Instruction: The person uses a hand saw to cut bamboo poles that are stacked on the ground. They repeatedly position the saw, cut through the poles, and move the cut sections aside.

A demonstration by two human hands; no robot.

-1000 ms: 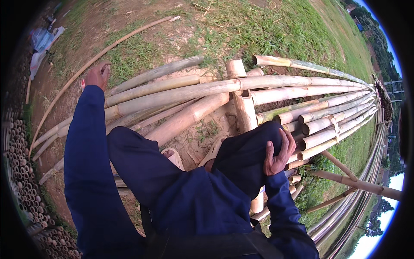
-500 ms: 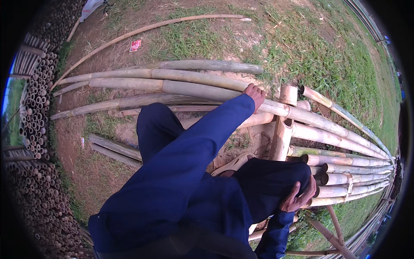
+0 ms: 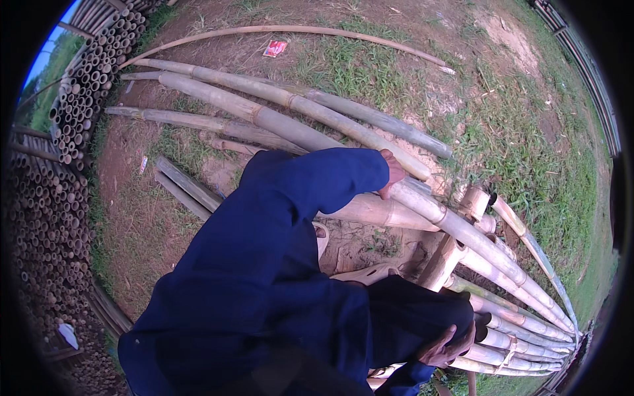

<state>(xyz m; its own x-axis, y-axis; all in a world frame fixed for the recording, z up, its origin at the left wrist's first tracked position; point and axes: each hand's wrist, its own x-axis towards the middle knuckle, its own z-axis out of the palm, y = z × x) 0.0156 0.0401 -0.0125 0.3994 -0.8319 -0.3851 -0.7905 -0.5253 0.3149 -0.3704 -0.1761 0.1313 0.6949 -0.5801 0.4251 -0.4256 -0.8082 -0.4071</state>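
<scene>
A long pale bamboo pole (image 3: 422, 201) slants across the middle, from the far left to the lower right. My left hand (image 3: 393, 173) is closed around it, and my sleeve hides part of the pole. Beside that hand, a second bamboo pole (image 3: 356, 127) ends just past my fingers. The held pole passes over a short, thick bamboo piece (image 3: 444, 263) and beside a cut bamboo stub (image 3: 474, 202). My right hand (image 3: 450, 346) lies on my dark-clothed knee (image 3: 422, 310), thumb apart from the fingers, holding nothing.
Several bamboo poles (image 3: 518, 343) lie bundled by my right hand, their cut ends near my knee. A large stack of bamboo (image 3: 53, 244) stands at left. A thin curved bamboo strip (image 3: 297, 29) and a red wrapper (image 3: 275, 48) lie on the grassy ground.
The view has swung, so the poles slant more steeply and the bundle sits lower. My left hand stays on the bamboo pole with its elbow more bent. My right hand remains on my knee.
</scene>
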